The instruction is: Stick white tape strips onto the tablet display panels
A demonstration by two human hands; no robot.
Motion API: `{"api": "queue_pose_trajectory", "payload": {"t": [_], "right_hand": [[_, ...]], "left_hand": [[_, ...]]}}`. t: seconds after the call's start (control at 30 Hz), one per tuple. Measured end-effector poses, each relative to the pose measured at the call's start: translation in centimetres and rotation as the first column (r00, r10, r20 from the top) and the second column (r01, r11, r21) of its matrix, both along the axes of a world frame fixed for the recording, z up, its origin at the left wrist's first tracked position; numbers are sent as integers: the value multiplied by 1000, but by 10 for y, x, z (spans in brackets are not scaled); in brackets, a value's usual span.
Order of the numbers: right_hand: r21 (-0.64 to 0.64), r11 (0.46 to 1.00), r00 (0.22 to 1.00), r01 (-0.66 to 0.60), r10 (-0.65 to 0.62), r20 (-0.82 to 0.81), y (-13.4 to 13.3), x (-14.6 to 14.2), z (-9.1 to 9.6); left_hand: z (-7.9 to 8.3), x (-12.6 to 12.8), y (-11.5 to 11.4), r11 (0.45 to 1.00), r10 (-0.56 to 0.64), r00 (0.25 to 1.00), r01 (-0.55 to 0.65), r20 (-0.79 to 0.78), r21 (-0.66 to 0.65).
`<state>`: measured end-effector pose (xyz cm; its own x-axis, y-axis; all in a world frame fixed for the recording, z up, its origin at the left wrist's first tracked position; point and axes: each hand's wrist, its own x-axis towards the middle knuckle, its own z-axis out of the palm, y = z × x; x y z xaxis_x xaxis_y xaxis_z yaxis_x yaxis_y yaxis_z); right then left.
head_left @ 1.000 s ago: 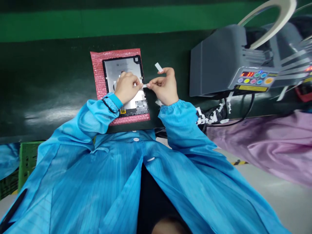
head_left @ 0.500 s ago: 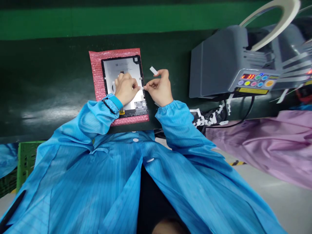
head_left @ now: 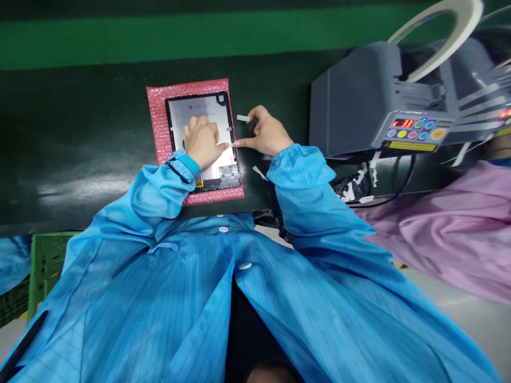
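A flat tablet screen assembly (head_left: 203,103) with a silvery back and black frame lies on a pink bubble-wrap sheet (head_left: 157,114). My left hand (head_left: 203,141) rests on its back, fingers loosely bent and thumb stretched to the right edge. There the thumb touches a small white tape piece (head_left: 230,145). From the right, my right hand (head_left: 268,132) puts its outstretched thumb against the same edge. A white strip of tape (head_left: 242,118) sticks out from its raised index fingertip. Small pale tabs sit along the frame's right side.
A grey tape dispenser (head_left: 351,101) with a lit display and a pale ring on top stands to the right. Another loose white strip (head_left: 260,173) lies near my right cuff. Beyond are taped black cables (head_left: 355,186) and a person's pink sleeve (head_left: 447,229). A green crate (head_left: 48,266) stands lower left.
My right hand has spread its fingers and shifted slightly right, its thumb staying at the screen's edge. The strip on its index finger now lies nearly level. My left thumb has straightened towards the edge.
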<state>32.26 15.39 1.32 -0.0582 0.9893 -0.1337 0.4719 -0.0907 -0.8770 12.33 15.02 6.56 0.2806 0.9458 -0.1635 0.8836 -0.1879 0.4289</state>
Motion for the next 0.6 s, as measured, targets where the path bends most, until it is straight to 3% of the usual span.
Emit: {"api": "queue_pose_trajectory", "payload": {"t": [0.17, 0.33, 0.47, 0.6], "right_hand": [[-66, 997, 987, -46, 36, -155, -4, 1, 18], [-39, 985, 954, -167, 152, -260, -16, -21, 38], [-75, 981, 970, -176, 160, -182, -17, -22, 41], [-85, 995, 998, -52, 54, 26, -13, -13, 38]], "left_hand": [[4, -13, 19, 999, 52, 989, -54, 138, 10], [-5, -15, 33, 991, -133, 938, 128, 319, 39], [-9, -14, 32, 986, -155, 944, 168, 292, -19], [-10, -14, 33, 989, -103, 957, 127, 273, -70]]}}
